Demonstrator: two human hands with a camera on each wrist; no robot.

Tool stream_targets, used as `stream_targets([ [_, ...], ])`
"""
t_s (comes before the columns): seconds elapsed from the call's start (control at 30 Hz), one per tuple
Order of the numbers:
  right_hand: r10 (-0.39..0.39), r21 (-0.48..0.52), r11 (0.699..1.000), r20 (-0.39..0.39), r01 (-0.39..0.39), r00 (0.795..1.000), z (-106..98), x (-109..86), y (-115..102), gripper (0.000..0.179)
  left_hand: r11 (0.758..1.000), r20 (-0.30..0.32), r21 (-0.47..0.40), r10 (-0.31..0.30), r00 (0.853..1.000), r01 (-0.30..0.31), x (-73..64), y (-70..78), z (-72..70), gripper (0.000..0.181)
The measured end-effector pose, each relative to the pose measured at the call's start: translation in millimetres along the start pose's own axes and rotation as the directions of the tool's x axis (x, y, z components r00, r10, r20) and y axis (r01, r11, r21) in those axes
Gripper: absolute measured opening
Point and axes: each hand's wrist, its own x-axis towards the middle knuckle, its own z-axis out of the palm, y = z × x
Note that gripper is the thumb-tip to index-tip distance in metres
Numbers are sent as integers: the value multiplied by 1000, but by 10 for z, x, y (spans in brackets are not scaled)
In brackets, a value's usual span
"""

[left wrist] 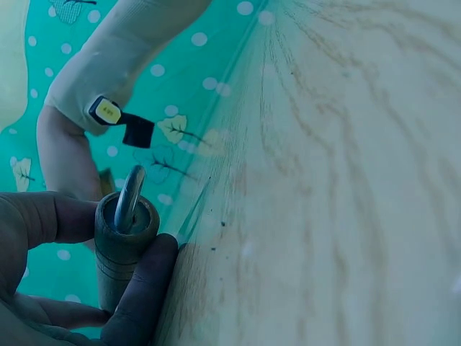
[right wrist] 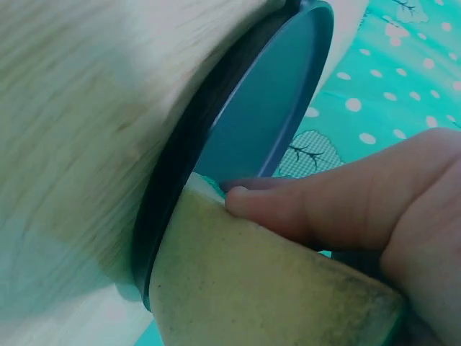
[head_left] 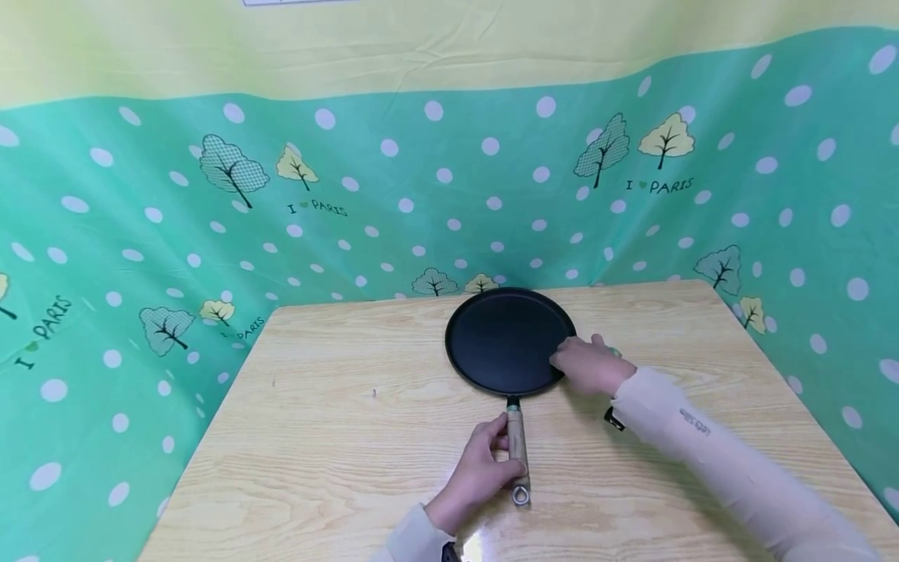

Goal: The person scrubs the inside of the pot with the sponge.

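A round black flat pan (head_left: 502, 336) lies on the table, its handle pointing toward me. My left hand (head_left: 481, 462) grips the wooden handle (head_left: 517, 445), thumb on one side and fingers on the other. In the left wrist view the metal hanging ring (left wrist: 130, 198) sticks out of the handle's end. At the pan's right edge, my right hand (head_left: 588, 365) pinches a yellow sponge (right wrist: 252, 281) with a bit of green on it. The sponge's far end reaches over the rim in the right wrist view; the hand mostly hides it in the head view.
The light wooden table (head_left: 337, 437) spreads to both sides of the pan. Behind it and along its sides hangs a green dotted curtain (head_left: 379, 187) with printed trees. A dark strap piece (head_left: 614, 419) hangs at the right cuff.
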Motion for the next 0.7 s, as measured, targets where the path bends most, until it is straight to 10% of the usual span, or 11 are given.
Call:
stream_targets([
  [0.7,-153,210,965,-27,155,988,41,-125,-162,39,1000,11,-3,-18,1000,18,-11,-8,-12,90],
])
